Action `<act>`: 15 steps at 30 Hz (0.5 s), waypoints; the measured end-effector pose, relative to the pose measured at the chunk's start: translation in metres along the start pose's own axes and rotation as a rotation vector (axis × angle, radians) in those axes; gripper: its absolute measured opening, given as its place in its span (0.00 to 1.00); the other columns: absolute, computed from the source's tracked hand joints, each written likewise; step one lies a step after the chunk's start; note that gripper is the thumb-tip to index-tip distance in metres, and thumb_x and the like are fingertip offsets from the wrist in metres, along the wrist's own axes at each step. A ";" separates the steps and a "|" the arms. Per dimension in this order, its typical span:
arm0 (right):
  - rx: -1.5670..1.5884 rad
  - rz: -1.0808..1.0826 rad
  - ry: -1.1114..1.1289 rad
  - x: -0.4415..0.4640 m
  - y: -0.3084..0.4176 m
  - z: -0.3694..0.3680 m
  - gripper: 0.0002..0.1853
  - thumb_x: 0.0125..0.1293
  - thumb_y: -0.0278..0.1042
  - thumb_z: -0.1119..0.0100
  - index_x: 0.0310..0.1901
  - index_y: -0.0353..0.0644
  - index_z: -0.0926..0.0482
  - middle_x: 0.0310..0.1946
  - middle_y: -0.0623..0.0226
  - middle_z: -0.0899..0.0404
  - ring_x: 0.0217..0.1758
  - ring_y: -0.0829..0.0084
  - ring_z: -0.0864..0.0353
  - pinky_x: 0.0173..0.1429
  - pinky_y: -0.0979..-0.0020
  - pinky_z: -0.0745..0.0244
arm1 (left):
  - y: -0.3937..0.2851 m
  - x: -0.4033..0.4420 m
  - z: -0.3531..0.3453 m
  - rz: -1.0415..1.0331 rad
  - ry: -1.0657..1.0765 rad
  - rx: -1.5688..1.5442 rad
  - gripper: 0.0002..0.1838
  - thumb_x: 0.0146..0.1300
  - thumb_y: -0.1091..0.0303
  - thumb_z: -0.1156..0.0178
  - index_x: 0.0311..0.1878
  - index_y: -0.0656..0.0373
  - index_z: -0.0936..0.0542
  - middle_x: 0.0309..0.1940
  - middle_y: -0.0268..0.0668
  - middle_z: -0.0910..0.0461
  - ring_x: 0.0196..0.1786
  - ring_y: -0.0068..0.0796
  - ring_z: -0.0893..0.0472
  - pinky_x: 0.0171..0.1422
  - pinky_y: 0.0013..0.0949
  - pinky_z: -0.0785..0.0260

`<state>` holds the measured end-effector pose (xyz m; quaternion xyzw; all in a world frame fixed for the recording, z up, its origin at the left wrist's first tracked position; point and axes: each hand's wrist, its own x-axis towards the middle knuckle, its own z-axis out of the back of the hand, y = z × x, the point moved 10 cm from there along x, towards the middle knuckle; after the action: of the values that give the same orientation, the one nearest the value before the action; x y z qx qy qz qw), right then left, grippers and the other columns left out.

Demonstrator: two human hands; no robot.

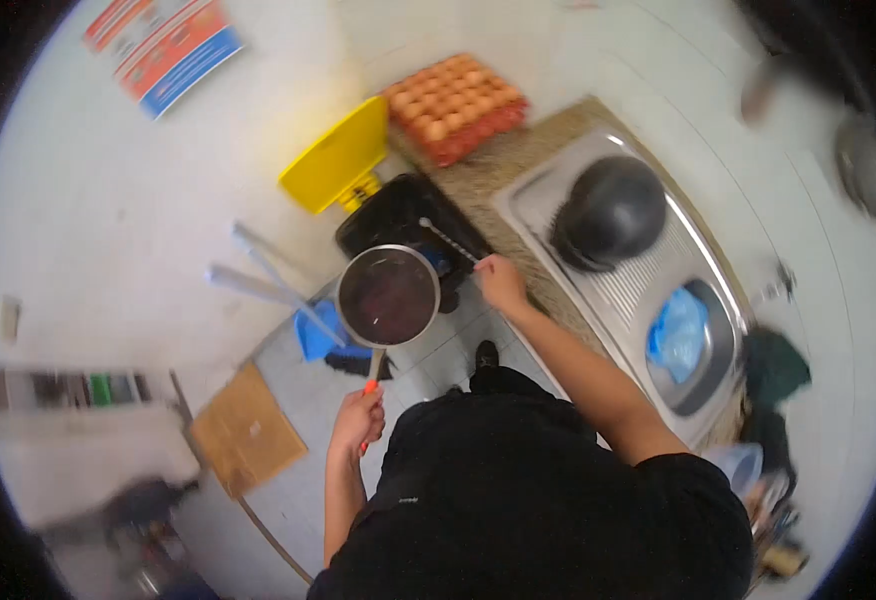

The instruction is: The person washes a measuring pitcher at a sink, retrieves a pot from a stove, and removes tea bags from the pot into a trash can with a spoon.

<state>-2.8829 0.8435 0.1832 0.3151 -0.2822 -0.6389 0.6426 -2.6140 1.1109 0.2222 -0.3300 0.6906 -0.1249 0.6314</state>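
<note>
My left hand (358, 418) is closed around the orange-ended handle of a saucepan (386, 345), held out in front of my body above the floor. Dark reddish liquid (388, 298) covers the inside of the saucepan. My right hand (501, 285) grips a thin, twisted-handled metal spoon (446, 238). The spoon's small far end points away to the upper left, beyond the pan's right rim and apart from the liquid. Behind the pan is a black boxy object (413, 200), partly hidden by it.
Stacked egg trays (456, 103) sit at the granite counter's far end, beside a yellow panel (338, 155). A large dark pot (613, 210) stands on the sink's drainboard (663, 265). A blue bag (676, 335) lies in the basin. A blue dustpan (316, 332) and cardboard (248, 430) are on the floor.
</note>
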 end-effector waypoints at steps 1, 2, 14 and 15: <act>0.130 -0.028 -0.022 -0.011 -0.021 0.001 0.10 0.68 0.34 0.47 0.44 0.44 0.17 0.38 0.55 0.15 0.44 0.53 0.16 0.49 0.58 0.24 | 0.000 0.002 0.000 -0.002 0.014 0.030 0.15 0.73 0.57 0.45 0.31 0.50 0.33 0.14 0.21 0.41 0.11 0.14 0.45 0.13 0.24 0.57; 0.261 -0.058 -0.065 -0.025 -0.040 0.007 0.10 0.68 0.34 0.47 0.44 0.44 0.17 0.38 0.56 0.15 0.45 0.54 0.16 0.49 0.60 0.24 | -0.001 0.003 -0.001 0.000 0.039 0.076 0.15 0.73 0.56 0.45 0.31 0.50 0.33 0.14 0.21 0.41 0.11 0.14 0.45 0.12 0.24 0.57; 0.171 -0.243 -0.586 -0.361 -0.070 0.183 0.10 0.77 0.38 0.54 0.45 0.41 0.30 0.31 0.47 0.21 0.37 0.41 0.20 0.41 0.48 0.28 | -0.013 -0.020 -0.074 0.102 0.332 0.657 0.17 0.75 0.53 0.47 0.30 0.50 0.32 0.13 0.23 0.41 0.10 0.14 0.45 0.10 0.22 0.57; 0.131 -0.240 -0.635 -0.389 -0.068 0.191 0.10 0.76 0.38 0.53 0.45 0.41 0.30 0.31 0.47 0.20 0.36 0.40 0.20 0.41 0.47 0.28 | -0.008 -0.024 -0.088 0.111 0.380 0.682 0.17 0.75 0.53 0.47 0.30 0.50 0.32 0.13 0.23 0.41 0.09 0.14 0.46 0.10 0.22 0.57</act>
<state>-3.0823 1.2242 0.2700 0.1722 -0.4693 -0.7566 0.4215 -2.6964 1.0980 0.2609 -0.0342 0.7309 -0.3716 0.5715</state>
